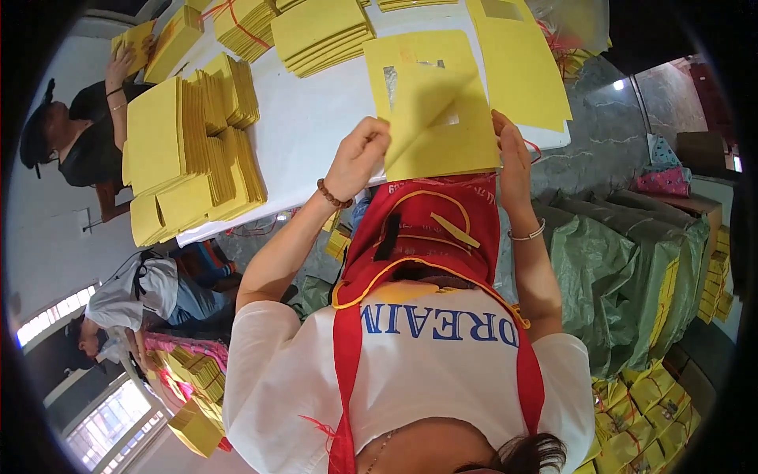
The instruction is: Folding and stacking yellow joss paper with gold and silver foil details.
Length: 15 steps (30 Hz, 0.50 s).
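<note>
On the white-covered table (304, 130) in front of me lies a yellow paper sheet (442, 146), one part of it lifted and folded over on a slant. My left hand (363, 150), with a beaded bracelet at the wrist, is closed in a pinch at the sheet's left edge. My right hand (513, 154), wearing a bangle, has its fingers stretched out along the right edge. Beneath and beyond the fold, silvery patches show on more yellow paper (426, 47). Flat yellow sheets (521, 71) lie to the right.
Stacks of folded yellow paper (162, 134) stand on the left, with another stack (324, 35) at the far side. A co-worker (87, 118) handles yellow paper at the far left; another person (134, 292) is lower left. Green-covered piles (592, 268) stand right, above bundled yellow stacks (647, 411).
</note>
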Each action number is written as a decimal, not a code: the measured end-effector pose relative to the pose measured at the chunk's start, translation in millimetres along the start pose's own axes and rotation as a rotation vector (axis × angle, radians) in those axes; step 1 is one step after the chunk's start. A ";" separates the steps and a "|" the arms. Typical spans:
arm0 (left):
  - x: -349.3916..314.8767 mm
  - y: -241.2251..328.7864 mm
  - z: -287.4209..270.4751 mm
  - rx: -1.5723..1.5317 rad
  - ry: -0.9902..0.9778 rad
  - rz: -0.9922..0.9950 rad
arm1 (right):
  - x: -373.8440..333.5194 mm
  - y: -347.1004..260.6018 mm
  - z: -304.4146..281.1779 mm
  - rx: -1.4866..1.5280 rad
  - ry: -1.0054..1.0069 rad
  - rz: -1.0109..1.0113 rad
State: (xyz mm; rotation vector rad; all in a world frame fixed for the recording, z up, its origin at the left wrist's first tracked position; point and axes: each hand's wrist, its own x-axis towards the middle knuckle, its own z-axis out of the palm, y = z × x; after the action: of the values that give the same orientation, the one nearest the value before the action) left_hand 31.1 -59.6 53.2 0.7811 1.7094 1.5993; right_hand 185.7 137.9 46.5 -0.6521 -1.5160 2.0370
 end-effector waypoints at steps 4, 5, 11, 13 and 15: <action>-11.1 -0.1 3.2 -0.111 0.072 -0.013 | 4.9 -1.0 -2.5 0.024 0.042 0.061; -13.4 1.5 5.1 -0.114 0.066 -0.008 | 7.2 8.2 -6.6 -0.055 0.012 0.044; -17.2 -3.9 11.2 0.039 0.122 0.139 | 6.3 2.7 -3.6 -0.251 -0.034 -0.002; -16.1 -5.3 15.5 0.078 0.203 0.169 | 8.4 3.3 -3.9 -0.274 -0.041 -0.003; -14.9 -5.4 20.7 0.115 0.284 0.198 | 12.9 7.7 -4.3 -0.469 -0.047 -0.076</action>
State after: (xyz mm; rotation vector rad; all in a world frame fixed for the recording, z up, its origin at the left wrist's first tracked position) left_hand 56.6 -59.3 48.1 0.8325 1.9914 1.8296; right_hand 177.9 147.6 37.1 -0.7080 -2.0370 1.6572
